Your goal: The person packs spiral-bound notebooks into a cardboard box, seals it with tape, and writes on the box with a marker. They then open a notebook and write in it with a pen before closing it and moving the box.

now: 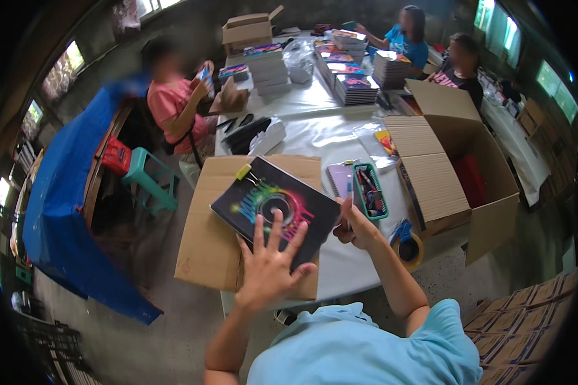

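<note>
A black notebook (273, 208) with a bright swirl of colour on its cover lies tilted on a flattened sheet of brown cardboard (209, 244), which rests on the near edge of the white tabletop (327, 138). The left hand (270, 266) lies flat on the notebook's near corner, fingers spread, its grip released — pressing, not grasping. The right hand (353, 226) sits just beside the notebook's right corner, fingers curled in a loose clench; whether it grips anything I cannot tell. Just beyond it stands a small green tray (370, 192) of pens, and to the right an open cardboard box (459, 170). A blue tape dispenser (406, 240) sits at the tabletop's edge — near the right forearm. Farther off, stacks of notebooks (353, 86) cover the tabletop where other people sit.
</note>
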`<action>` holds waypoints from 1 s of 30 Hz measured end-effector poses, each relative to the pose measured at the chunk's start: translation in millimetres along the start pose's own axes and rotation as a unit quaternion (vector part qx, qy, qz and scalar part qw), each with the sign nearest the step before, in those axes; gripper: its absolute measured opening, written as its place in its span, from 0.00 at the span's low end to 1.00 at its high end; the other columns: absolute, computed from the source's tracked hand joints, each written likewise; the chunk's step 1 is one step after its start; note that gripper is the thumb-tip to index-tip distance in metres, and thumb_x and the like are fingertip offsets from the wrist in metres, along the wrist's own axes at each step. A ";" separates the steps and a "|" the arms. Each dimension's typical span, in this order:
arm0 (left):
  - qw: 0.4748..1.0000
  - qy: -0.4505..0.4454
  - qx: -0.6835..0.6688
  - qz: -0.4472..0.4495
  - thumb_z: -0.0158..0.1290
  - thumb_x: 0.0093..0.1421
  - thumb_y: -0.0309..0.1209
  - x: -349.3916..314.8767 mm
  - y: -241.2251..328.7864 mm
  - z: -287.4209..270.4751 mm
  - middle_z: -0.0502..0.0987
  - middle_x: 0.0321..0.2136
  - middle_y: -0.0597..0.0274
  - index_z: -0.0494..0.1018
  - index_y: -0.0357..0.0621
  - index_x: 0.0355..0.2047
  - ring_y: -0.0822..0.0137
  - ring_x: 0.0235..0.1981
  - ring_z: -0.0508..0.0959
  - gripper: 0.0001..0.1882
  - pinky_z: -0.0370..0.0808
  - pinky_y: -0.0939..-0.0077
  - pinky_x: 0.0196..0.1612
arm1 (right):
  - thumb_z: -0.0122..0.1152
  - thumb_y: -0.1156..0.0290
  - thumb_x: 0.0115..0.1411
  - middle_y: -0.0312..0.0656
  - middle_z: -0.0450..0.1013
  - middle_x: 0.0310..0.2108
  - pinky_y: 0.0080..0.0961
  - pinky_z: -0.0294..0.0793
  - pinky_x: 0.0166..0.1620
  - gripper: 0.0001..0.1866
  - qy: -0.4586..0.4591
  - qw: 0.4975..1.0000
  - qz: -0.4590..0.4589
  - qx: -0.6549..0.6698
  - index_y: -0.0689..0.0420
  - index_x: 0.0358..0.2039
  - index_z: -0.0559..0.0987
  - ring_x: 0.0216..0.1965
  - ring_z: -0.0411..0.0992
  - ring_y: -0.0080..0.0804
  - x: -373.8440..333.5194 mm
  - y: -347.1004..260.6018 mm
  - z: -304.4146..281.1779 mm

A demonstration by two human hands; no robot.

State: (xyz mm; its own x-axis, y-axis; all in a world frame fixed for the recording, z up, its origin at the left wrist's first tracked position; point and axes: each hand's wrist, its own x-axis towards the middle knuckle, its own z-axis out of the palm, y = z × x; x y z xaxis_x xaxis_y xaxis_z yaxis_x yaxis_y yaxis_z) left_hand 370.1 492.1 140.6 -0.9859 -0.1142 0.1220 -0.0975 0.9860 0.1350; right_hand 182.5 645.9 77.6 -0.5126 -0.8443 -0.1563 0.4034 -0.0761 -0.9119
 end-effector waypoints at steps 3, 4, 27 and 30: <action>0.999 0.006 -0.034 0.039 0.39 0.57 0.64 11.1 10.0 1.5 0.43 0.66 0.48 0.53 0.68 0.64 0.41 0.66 0.44 0.37 0.43 0.26 0.56 | 0.60 0.62 0.57 0.32 0.65 0.17 0.11 0.45 0.12 0.18 0.065 0.995 -0.013 0.078 0.56 0.43 0.67 0.09 0.51 0.11 -6.6 -14.1 -9.5; 0.987 0.035 -0.150 0.056 0.42 0.56 0.63 10.7 6.0 4.2 0.43 0.66 0.47 0.54 0.64 0.64 0.41 0.65 0.45 0.38 0.44 0.29 0.57 | 0.61 0.69 0.56 0.29 0.64 0.16 0.11 0.45 0.12 0.16 0.087 0.991 -0.019 0.104 0.56 0.42 0.69 0.09 0.51 0.11 -5.5 -22.3 -18.0; 0.905 0.347 -0.146 -0.198 0.52 0.56 0.36 -12.4 -4.3 17.8 0.60 0.56 0.48 0.72 0.42 0.45 0.50 0.58 0.61 0.17 0.61 0.50 0.57 | 0.56 0.76 0.50 0.57 0.70 0.40 0.32 0.69 0.48 0.26 0.503 0.715 -0.069 -0.480 0.60 0.53 0.71 0.41 0.70 0.48 53.9 98.6 -227.4; 0.895 0.397 -0.134 -0.154 0.51 0.57 0.34 -22.1 -10.7 22.5 0.60 0.56 0.48 0.72 0.39 0.44 0.53 0.58 0.61 0.16 0.61 0.53 0.57 | 0.60 0.76 0.48 0.55 0.68 0.45 0.36 0.69 0.49 0.26 0.513 0.652 -0.150 -0.538 0.60 0.51 0.74 0.48 0.67 0.45 53.1 85.8 -204.3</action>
State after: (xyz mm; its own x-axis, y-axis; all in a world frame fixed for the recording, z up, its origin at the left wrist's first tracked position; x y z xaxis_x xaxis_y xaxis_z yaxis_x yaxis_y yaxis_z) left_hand 389.9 486.9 114.3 -0.5012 -0.5304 0.6837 -0.2066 0.8406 0.5006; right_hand 35.0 702.9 -86.5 -0.9057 -0.0353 0.4224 -0.3139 0.7257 -0.6123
